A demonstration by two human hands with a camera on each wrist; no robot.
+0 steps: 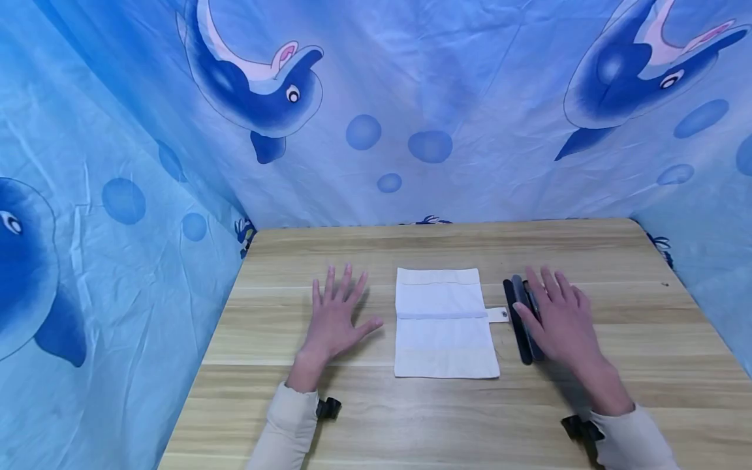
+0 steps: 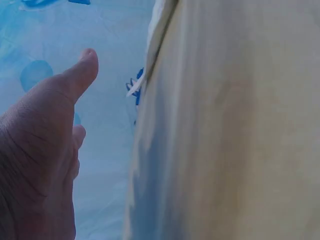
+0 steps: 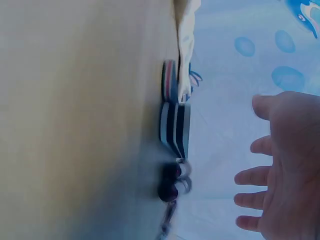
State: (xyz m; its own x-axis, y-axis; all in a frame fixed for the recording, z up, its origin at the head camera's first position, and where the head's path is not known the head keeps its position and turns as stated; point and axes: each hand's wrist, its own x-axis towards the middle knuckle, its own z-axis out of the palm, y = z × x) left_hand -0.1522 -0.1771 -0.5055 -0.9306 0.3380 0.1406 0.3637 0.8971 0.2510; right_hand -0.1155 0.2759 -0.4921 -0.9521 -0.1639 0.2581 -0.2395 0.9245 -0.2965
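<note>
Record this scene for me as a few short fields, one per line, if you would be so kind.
Surface: wood-grain table
Centre: white cloth case, laid flat, its strap pointing toward the slim items
Right of case: dark slim items side by side, partly hidden in the head view
Left hand: fingers spread, above the table, holding nothing
Right hand: hovers over the slim items, not gripping them
Backdrop: blue curtain with dolphins

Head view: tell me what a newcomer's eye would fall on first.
Probably the cartoon dolphins on the blue backdrop behind the table. Next, the white cloth wrap lying unfolded mid-table, between the spread left hand and the right hand, which hovers by slim dark tools.
</note>
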